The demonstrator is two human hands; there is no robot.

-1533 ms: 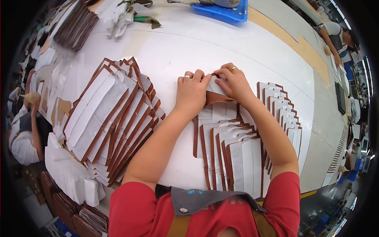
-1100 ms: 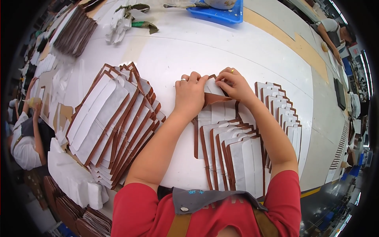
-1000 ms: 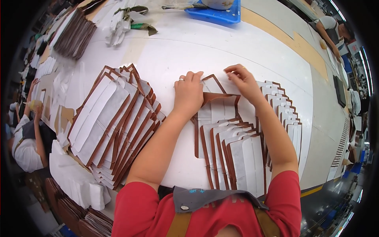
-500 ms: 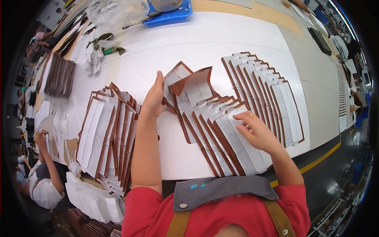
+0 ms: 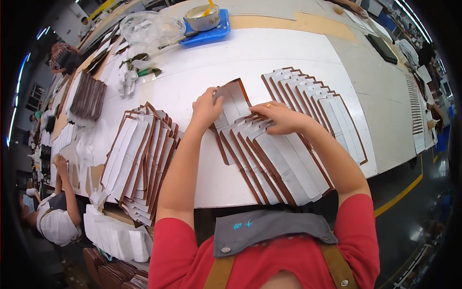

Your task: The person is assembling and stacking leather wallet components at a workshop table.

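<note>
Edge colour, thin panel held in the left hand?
Reddish-brown edge on the thin grey-white panel; shows best in the head view.

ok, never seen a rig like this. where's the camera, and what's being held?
No robot here: just a person's bare hands. The one view comes from a fisheye camera on their head, looking down, so straight edges bend. The left hand holds a raised brown-edged white panel by its edge. The right hand lies over the far end of the middle stack of similar panels; whether it grips one is unclear. The left stack and right stack flank it on the white tabletop. Farther off: a blue tray bearing a bowl, and a clear plastic bag.
</note>
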